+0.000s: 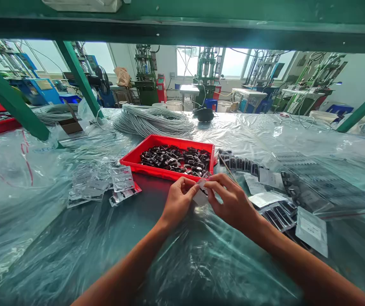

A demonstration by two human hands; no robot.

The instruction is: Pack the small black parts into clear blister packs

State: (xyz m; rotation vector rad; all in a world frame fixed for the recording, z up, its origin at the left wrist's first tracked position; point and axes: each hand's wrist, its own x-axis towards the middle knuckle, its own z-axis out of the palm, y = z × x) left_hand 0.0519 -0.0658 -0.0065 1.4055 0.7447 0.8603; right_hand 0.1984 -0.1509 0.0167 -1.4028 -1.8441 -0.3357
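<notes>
Red rectangular plastic tray (157,169): one plain colour.
Glossy black small parts (165,156): pale grey glints.
Milky-white flat plastic packet (201,198): a touch of black.
Clear flat plastic pouches (88,183): colourless, white label patches.
Clear filled plastic sleeves (277,216): black bars in parallel rows.
Light grey round cable coil (152,121): fine lined pattern.
Clear crumpled plastic bag (38,163): thin red streaks.
Green slanting metal post (78,76): solid colour.
Grey-green film-covered desk (230,272): white streaks of glare.
</notes>
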